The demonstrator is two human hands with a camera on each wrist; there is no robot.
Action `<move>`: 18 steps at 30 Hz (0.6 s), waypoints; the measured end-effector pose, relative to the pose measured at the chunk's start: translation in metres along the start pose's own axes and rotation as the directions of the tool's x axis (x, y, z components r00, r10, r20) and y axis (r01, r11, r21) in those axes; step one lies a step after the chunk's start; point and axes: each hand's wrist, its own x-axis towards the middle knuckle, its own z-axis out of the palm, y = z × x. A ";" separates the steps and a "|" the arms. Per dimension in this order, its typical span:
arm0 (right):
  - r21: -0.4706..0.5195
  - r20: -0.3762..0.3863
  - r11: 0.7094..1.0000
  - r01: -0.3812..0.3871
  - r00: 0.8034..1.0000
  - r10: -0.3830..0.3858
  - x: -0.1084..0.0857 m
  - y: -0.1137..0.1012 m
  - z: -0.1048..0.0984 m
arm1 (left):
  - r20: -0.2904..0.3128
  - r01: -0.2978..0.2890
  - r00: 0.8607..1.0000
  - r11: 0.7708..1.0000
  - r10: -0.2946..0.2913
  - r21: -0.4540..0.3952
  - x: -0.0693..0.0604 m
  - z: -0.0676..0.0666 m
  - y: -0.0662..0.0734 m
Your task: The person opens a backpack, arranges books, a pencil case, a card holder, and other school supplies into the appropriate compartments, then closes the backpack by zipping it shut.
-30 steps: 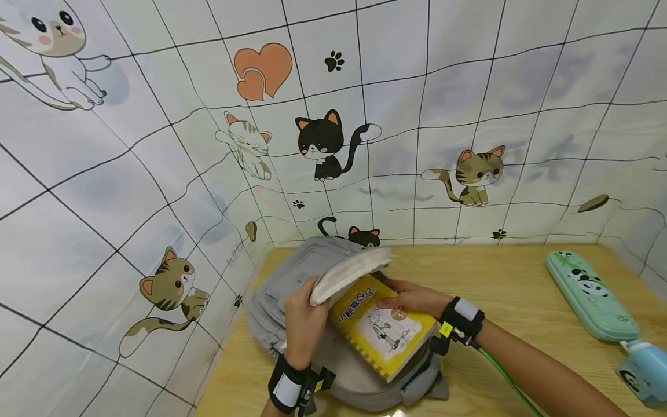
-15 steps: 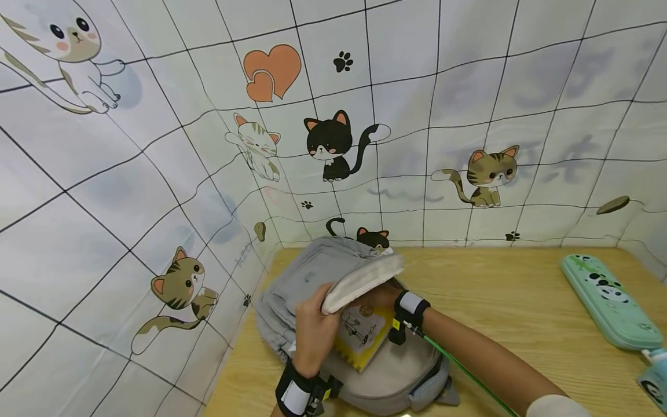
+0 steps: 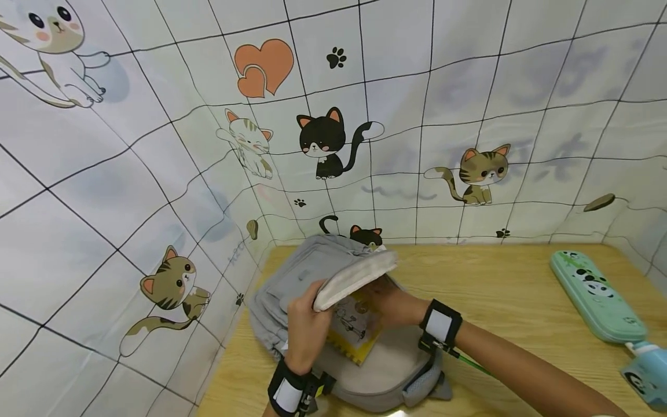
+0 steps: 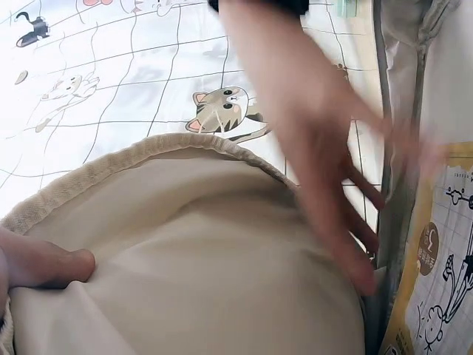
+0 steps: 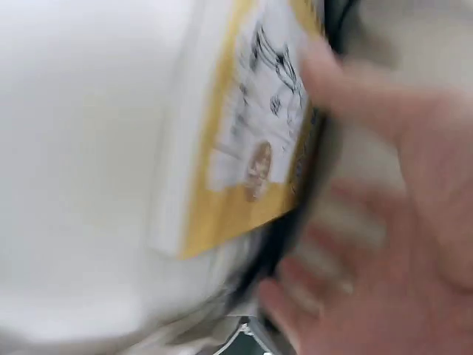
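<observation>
The left hand (image 3: 307,327) grips the raised flap (image 3: 356,279) of the grey backpack (image 3: 388,359), seemingly to keep its mouth open. At six o'clock in the head view, the yellow book (image 3: 354,328) lies partly beneath that flap; the right hand (image 3: 396,304), fingers spread, is beside it, contact unclear. On the wooden bench (image 3: 479,284), a green case (image 3: 599,295) and blue bottle (image 3: 646,370) sit towards four o'clock; cat-printed sheeting (image 3: 398,87) hangs at twelve.
</observation>
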 end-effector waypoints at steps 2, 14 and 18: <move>-0.035 0.082 0.997 0.067 0.995 -0.064 -0.012 -0.005 0.002 | -0.003 -0.009 1.000 1.000 0.009 0.007 0.000 -0.002 -0.002; -0.328 0.054 0.888 0.321 0.945 -0.322 0.008 -0.003 0.018 | 0.007 -0.031 0.999 0.999 0.031 -0.022 -0.003 0.001 -0.003; -0.373 0.103 0.880 0.294 0.956 -0.276 0.020 -0.007 0.017 | 0.007 -0.030 1.000 0.999 0.030 -0.018 -0.006 0.003 -0.002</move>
